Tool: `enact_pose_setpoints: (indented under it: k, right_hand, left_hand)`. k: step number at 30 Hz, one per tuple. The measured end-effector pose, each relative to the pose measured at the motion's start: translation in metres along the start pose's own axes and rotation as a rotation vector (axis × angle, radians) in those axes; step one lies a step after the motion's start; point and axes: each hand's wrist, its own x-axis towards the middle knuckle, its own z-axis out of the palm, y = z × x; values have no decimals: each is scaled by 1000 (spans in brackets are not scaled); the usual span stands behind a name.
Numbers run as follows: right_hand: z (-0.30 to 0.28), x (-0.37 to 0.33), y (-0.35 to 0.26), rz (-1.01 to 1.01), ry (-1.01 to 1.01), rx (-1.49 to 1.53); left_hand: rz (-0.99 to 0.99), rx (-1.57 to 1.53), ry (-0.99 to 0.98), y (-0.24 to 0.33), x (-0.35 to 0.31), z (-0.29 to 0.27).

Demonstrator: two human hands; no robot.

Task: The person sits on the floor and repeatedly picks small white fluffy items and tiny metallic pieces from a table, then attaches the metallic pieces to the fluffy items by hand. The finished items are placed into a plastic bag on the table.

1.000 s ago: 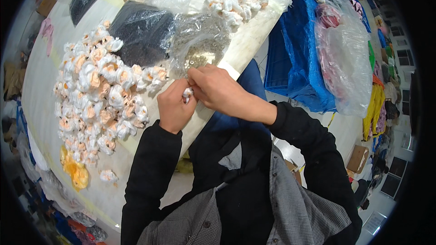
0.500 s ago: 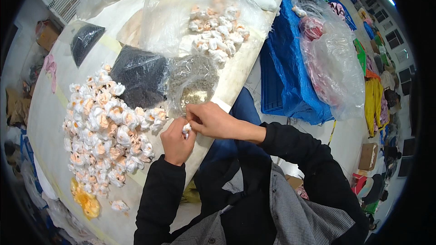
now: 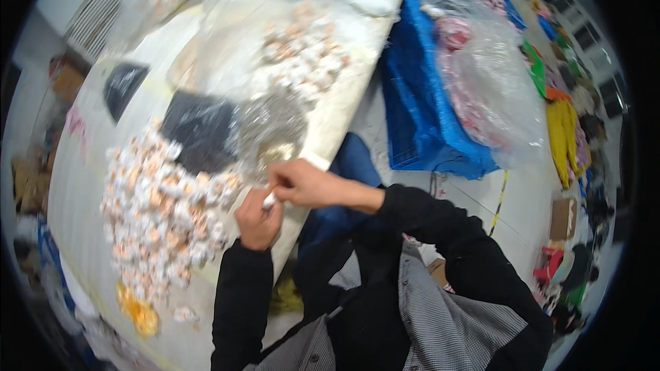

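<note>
My left hand is closed around a small white fabric piece, whose end shows between thumb and forefinger. Right against it, my right hand is closed in a pinch at the same piece; blur and the fingers hide the exact contact. Just beyond my hands lies a clear plastic bag of small pale parts. Beside that is a bag of black bits. A large heap of small white and peach fabric pieces spreads over the table to the left.
On the pale table sit a second dark bag, a far pile of similar pieces by clear plastic, and a yellow bundle. A blue crate draped in blue sheeting stands on the floor at right, with a plastic-wrapped pink bundle.
The whole view has shifted slightly and blurred. Both hands remain together at the white piece near the table edge; my right fingers sit a little higher against the left hand.
</note>
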Motion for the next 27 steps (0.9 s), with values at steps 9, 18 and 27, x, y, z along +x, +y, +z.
enact_pose_setpoints:
  k: [9, 18, 27]
  right_hand:
    - [8, 0, 11, -91, 32, -43]
    - [16, -1, -8, -210, 405, -157]
    - [56, -32, -5, -37, 587, 42]
  left_hand:
    - [-38, 14, 8, -5, -4, 2]
    - [-329, -321, 205, -13, 0, -2]
    - [-458, -695, 206, -32, -10, 1]
